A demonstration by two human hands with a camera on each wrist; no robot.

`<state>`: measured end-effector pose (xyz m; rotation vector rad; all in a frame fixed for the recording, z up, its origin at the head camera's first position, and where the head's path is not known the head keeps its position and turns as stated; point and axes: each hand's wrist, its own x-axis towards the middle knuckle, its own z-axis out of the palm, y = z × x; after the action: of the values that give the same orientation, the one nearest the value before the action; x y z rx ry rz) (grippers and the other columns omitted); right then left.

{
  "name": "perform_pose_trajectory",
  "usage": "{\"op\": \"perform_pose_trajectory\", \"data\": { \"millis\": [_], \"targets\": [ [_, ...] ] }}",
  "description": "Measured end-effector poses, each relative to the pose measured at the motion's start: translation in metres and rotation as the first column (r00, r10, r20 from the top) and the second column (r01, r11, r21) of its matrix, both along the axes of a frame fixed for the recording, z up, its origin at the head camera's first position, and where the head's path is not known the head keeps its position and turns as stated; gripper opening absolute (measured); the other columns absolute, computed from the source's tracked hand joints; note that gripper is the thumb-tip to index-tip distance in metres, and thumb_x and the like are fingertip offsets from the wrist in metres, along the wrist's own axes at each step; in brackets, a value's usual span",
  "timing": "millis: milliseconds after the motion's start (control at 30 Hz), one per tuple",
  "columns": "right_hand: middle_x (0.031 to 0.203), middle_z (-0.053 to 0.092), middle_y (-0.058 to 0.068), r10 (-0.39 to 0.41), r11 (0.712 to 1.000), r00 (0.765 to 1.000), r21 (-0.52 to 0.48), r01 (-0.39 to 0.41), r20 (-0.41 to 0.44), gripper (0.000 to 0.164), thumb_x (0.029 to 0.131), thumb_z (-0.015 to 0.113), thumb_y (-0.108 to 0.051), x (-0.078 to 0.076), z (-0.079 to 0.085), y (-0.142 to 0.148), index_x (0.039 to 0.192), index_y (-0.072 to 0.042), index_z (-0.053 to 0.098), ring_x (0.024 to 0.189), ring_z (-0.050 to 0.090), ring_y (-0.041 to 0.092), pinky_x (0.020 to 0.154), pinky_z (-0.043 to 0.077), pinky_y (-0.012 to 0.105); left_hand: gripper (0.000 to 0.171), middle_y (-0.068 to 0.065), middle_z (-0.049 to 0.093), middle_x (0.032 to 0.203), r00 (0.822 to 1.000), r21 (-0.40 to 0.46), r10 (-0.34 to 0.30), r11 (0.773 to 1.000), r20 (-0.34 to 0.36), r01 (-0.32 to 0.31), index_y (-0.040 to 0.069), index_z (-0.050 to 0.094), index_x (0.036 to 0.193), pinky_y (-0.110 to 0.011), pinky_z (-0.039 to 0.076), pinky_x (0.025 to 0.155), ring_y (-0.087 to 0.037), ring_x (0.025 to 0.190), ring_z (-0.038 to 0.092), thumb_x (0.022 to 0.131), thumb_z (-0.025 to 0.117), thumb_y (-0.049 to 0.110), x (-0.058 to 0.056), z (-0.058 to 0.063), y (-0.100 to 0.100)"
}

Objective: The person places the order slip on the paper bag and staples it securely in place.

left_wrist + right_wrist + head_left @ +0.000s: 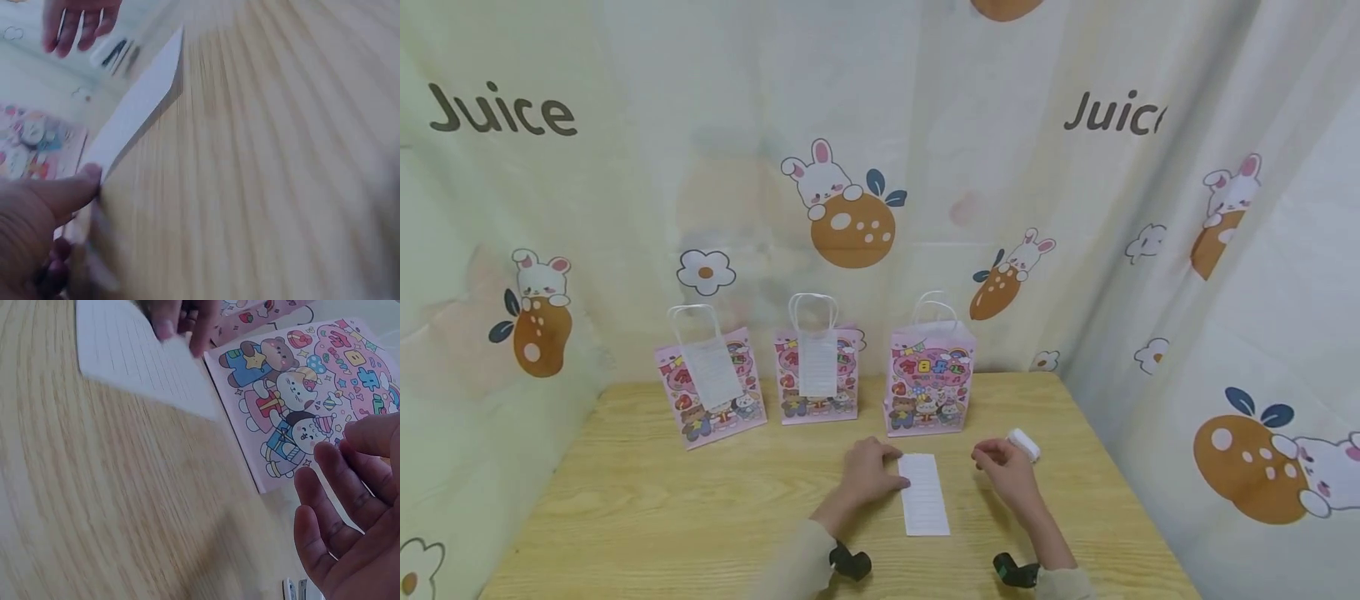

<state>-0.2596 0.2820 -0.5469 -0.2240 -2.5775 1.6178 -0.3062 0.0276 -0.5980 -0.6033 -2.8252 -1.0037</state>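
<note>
A white lined paper slip (924,496) stands out on the wooden table, its edge lifted off the surface in the left wrist view. My left hand (868,473) pinches that slip at its left edge, thumb on the near side. To the right of the paper, my right hand (1009,477) hovers with loosely bent fingers; I see nothing between them in the right wrist view. Just behind it lies a small white object (1024,445), its kind unclear. The nearest pink gift bag (928,383) is upright beyond the slip.
Two more pink gift bags, the left one (751,367) tilted and the middle one (847,367), stand along the back, each with a lined slip hanging on its front. A printed curtain (745,192) borders the table (700,508) behind and at the sides.
</note>
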Motion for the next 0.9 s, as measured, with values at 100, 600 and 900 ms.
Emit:
{"op": "perform_pose_trajectory", "data": {
  "millis": [100, 600, 900],
  "targets": [
    [0.100, 0.067, 0.016, 0.010, 1.000, 1.000, -0.008, -0.010, 0.005, 0.018, 0.096, 0.062, -0.013, 0.002, -0.002, -0.005, 0.107, 0.000, 0.064, 0.086, 0.063, 0.020, 0.072, 0.050, 0.031, 0.038, 0.005, 0.059, 0.089, 0.997, 0.012, -0.056, 0.998, 0.047, 0.056, 0.016, 0.076, 0.100, -0.035, 0.041, 0.076, -0.014, 0.083, 0.051, 0.068, 0.086, 0.034, 0.004, 0.005, -0.020],
    [0.092, 0.069, 0.013, 0.037, 0.997, 0.988, 0.068, -0.028, -0.149, 0.015, 0.093, 0.065, -0.008, -0.020, 0.011, -0.017, 0.102, 0.004, 0.066, 0.080, 0.064, 0.019, 0.069, 0.051, 0.025, 0.049, 0.000, 0.053, 0.072, 0.968, 0.332, -0.197, 0.933, 0.153, 0.137, 0.003, 0.050, 0.114, -0.024, 0.044, 0.057, -0.009, 0.062, 0.049, 0.074, 0.077, -0.004, 0.016, 0.004, -0.060],
    [0.114, 0.064, 0.018, -0.059, 0.984, 0.964, 0.147, 0.100, -0.260, 0.028, 0.095, 0.063, -0.017, -0.064, 0.053, -0.009, 0.115, 0.001, 0.062, 0.094, 0.063, 0.030, 0.074, 0.051, 0.032, 0.021, -0.001, 0.061, 0.081, 0.975, 0.444, -0.179, 0.890, 0.133, 0.103, 0.005, 0.059, 0.109, -0.025, 0.049, 0.060, -0.011, 0.068, 0.056, 0.090, 0.066, 0.001, 0.006, 0.009, -0.063]
  ]
}}
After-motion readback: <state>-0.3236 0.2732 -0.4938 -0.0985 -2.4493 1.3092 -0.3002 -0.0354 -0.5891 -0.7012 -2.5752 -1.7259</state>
